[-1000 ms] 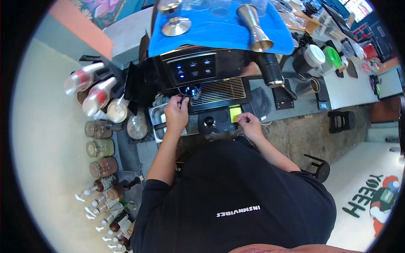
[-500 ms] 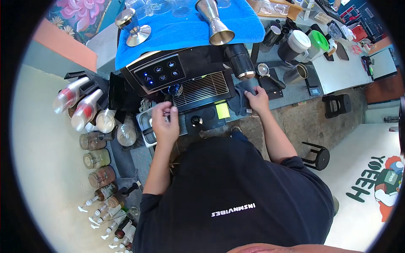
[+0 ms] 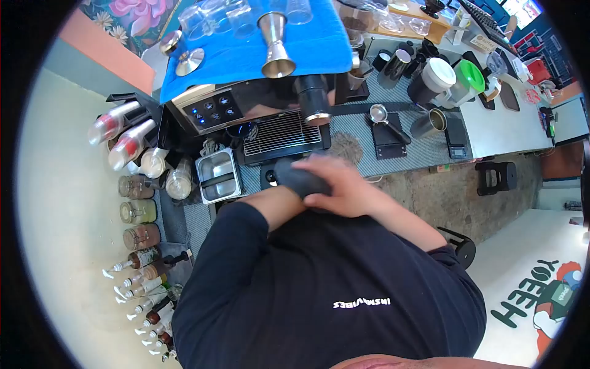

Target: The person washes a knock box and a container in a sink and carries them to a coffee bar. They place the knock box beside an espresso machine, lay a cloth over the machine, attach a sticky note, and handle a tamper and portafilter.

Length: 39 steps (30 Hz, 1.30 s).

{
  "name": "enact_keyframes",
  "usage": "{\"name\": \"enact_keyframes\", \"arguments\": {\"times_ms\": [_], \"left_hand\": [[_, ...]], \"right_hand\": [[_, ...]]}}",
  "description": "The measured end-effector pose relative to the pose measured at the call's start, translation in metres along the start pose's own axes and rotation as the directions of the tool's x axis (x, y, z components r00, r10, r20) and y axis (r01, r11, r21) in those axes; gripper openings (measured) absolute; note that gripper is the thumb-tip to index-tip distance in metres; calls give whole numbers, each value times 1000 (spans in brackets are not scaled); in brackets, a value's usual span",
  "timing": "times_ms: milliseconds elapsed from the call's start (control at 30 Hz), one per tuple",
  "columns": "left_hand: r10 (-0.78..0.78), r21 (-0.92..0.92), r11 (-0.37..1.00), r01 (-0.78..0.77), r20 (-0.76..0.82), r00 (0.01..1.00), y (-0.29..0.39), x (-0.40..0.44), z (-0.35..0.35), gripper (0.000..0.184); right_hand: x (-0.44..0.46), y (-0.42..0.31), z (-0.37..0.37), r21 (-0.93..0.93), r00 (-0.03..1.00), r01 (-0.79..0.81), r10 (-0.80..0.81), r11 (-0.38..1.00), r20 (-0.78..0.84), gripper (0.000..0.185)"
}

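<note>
A dark grey cloth is bunched between both hands in front of the espresso machine. My right hand is closed on its right side, slightly blurred by motion. From the left, my left hand reaches in under the cloth, its fingers hidden. Just above the hands is the metal drip grate. A brown, grainy patch shows on the grey mat to the right of the machine. Further right, a portafilter lies on a black scale or tray.
A steel bin with a black bar sits left of the hands. Cups and a jigger stand on a blue towel. Jars and pump bottles line the left. A steel pitcher and lidded jugs stand right; a stool is beyond.
The cloth has left the mat in my right hand and come to the middle, uncovering the brown patch. My left hand has moved from near the machine's left side to meet it.
</note>
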State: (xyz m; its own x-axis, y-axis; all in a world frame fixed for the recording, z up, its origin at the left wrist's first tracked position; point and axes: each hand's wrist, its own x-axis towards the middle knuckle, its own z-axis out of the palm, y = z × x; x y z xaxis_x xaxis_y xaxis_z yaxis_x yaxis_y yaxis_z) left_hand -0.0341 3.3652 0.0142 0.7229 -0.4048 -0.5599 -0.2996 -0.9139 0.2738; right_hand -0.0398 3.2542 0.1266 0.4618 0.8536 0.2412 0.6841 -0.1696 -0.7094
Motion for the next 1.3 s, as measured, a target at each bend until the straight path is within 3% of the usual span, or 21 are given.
{"name": "enact_keyframes", "arguments": {"times_ms": [33, 100, 200, 300, 367, 433, 500, 567, 633, 700, 767, 833, 933, 1100, 1200, 1300], "left_hand": [[-27, 16, 1000, 26, 21, 999, 8, 10, 0, 33], [-80, 21, 997, 79, 38, 996, 22, 29, -1, 32], [-151, 13, 989, 150, 54, 987, 36, 47, -3, 32], [-202, -14, 979, 203, 61, 978, 44, 57, -6, 31], [-226, -57, 972, 229, 63, 972, 46, 53, -11, 31], [-233, -140, 960, 242, 76, 969, 45, 37, -21, 31], [-213, -293, 929, 227, 78, 974, 39, -2, -36, 31], [-140, -468, 874, 131, 14, 990, 31, -56, -54, 30], [-34, -575, 813, -91, -202, 979, 19, -118, -74, 27], [-123, -576, 794, -194, -465, 877, 34, -180, -121, 20], [-244, -373, 914, -161, -821, 517, 45, -214, -145, 21], [6, 23, 989, 145, -993, 114, 35, -227, -174, 30], [122, 155, 910, 385, -986, 110, 12, -236, -206, 48], [7, 83, 921, 380, -980, 197, -15, -224, -214, 45], [-56, 5, 962, 272, -974, 217, -20, -225, -220, 44], [-4, 13, 967, 254, -998, 63, -24, -226, -235, 44]], "right_hand": [[7, -19, -12, -118, 952, -204, 225, 972, 206, 59], [3, 26, -5, 168, 897, -358, 289, 918, 334, 50], [-13, 66, -20, 270, 866, -440, 326, 857, 379, 45], [-32, 89, -32, 336, 912, -400, 333, 853, 241, 45], [-44, 93, -39, 407, 900, -424, 427, 809, 87, 46], [-58, 108, -35, 486, 850, -407, 516, 773, -110, 45], [-72, 123, -35, 712, 722, -403, 677, 575, -139, 43], [-85, 134, -38, 814, 717, -323, 686, 483, -123, 40], [-94, 142, -41, 855, 713, -318, 697, 411, -70, 37], [-101, 146, -41, 841, 707, -400, 707, 364, 29, 34], [-101, 148, -32, 787, 698, -471, 714, 399, 55, 33], [-97, 145, -21, 743, 705, -514, 705, 428, 82, 33], [-85, 134, -9, 743, 738, -518, 661, 424, 137, 35], [-82, 135, -13, 693, 773, -516, 623, 503, 123, 37], [-90, 139, -15, 772, 743, -481, 661, 415, 108, 37], [-102, 149, -11, 803, 713, -470, 694, 366, 101, 38]]}}
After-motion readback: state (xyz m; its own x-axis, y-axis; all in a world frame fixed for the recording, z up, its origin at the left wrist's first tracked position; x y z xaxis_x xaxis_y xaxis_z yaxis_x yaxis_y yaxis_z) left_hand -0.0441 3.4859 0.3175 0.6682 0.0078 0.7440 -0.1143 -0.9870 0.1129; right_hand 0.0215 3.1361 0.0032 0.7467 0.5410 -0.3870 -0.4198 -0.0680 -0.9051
